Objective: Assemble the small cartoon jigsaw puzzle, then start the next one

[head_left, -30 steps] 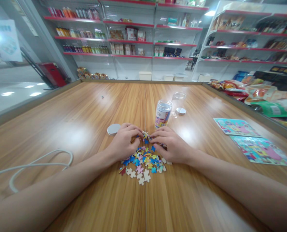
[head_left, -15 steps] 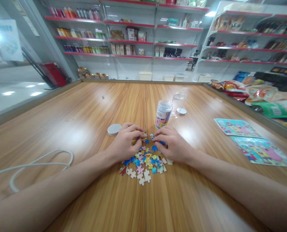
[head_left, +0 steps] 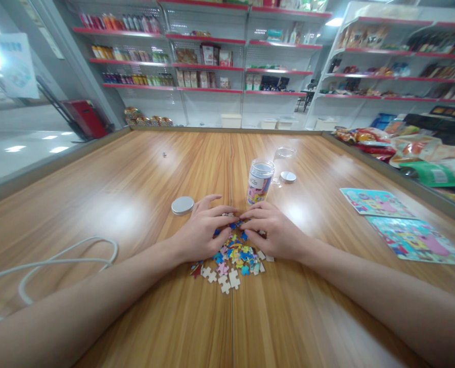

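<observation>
A loose pile of jigsaw puzzle pieces (head_left: 235, 253) lies on the wooden table, some printed side up and some showing pale backs. Over its left far side rests my left hand (head_left: 208, 232), fingers stretched and apart, the little finger lifted. My right hand (head_left: 271, 230) is at the right far side, fingers loosely bent and spread, with pieces under and beside the tips. Both sets of fingertips nearly meet; what lies beneath them is partly hidden. Just beyond my right hand stands a clear jar (head_left: 260, 183) with a printed label, its top uncovered.
A silver lid (head_left: 182, 205) lies beyond my left hand. Behind the jar are a second clear jar (head_left: 285, 158) and another lid (head_left: 288, 177). Two printed picture cards (head_left: 377, 202) lie at right. A white cable (head_left: 68, 260) loops at left. Snack bags (head_left: 423, 151) border the right edge.
My left hand has shifted slightly right and its fingers have stretched out and spread. My right hand has stayed near the same spot, its fingers reaching a little toward the left.
</observation>
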Demonstrator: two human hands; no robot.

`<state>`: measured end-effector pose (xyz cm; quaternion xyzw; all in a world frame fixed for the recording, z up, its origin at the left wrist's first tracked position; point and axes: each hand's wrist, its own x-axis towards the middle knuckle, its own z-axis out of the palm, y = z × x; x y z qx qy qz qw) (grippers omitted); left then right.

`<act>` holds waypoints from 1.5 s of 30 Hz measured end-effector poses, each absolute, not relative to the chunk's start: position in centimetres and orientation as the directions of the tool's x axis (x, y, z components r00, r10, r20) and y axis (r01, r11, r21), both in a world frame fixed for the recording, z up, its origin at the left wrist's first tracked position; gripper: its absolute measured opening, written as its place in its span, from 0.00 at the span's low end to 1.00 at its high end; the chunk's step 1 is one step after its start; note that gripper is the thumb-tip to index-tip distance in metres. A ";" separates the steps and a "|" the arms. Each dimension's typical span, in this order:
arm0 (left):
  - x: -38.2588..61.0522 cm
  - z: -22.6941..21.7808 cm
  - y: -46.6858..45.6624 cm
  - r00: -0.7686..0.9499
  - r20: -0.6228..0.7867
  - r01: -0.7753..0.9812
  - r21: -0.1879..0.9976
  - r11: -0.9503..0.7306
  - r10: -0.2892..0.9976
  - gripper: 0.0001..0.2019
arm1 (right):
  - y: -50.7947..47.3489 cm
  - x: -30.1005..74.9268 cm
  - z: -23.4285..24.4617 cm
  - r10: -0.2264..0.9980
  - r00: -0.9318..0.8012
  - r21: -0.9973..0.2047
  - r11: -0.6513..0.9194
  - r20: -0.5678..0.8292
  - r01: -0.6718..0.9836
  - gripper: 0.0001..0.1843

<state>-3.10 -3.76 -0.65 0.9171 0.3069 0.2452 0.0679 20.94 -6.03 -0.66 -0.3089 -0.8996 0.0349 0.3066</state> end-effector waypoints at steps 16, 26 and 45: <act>-3.2 -1.4 -3.4 0.663 0.385 0.593 0.255 -0.764 0.642 0.18 | -6.0 20.9 -0.7 0.628 -0.579 -0.254 0.761 0.520 0.597 0.05; -3.1 -0.3 -3.6 0.605 0.540 0.508 0.304 -0.806 0.585 0.10 | -5.9 20.8 -0.6 0.624 -0.556 -0.317 0.771 0.548 0.552 0.03; -3.1 -0.9 -2.8 0.407 0.552 0.681 0.348 -0.644 0.728 0.11 | -5.8 20.9 -0.8 0.626 -0.559 -0.306 0.768 0.543 0.563 0.06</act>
